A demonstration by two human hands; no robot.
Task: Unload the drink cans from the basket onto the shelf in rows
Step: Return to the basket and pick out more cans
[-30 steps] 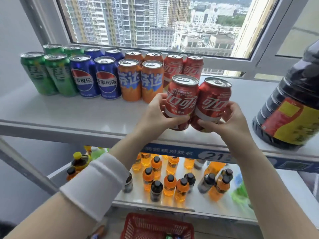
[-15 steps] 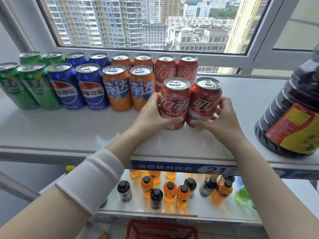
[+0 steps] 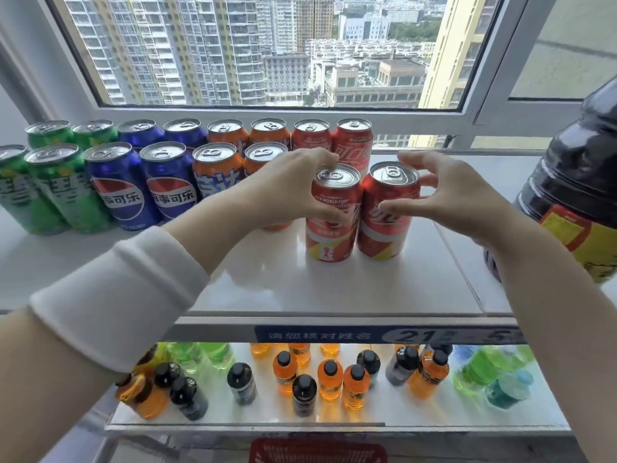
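Basket [image 3: 317, 454]: red, under the bottles [image 3: 329, 379].
Left hand [image 3: 287, 192]: grip curled round left red can [image 3: 330, 225].
Right hand [image 3: 457, 202]: grip spread loose, thumb before right red can [image 3: 387, 222].
Both cans: upright, touching, mid-shelf [image 3: 334, 295], ending the front row.
Jug [image 3: 574, 182]: dark, shelf's right edge.
Back row [image 3: 200, 132]: beside the window.

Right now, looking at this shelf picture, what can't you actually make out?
- Head view: the red basket is cut off by the bottom edge; its contents are unseen.
- The dark jug runs off the right edge.
- The left hand covers one orange can's label.
- Whether that hand grips the left red can is unclear.
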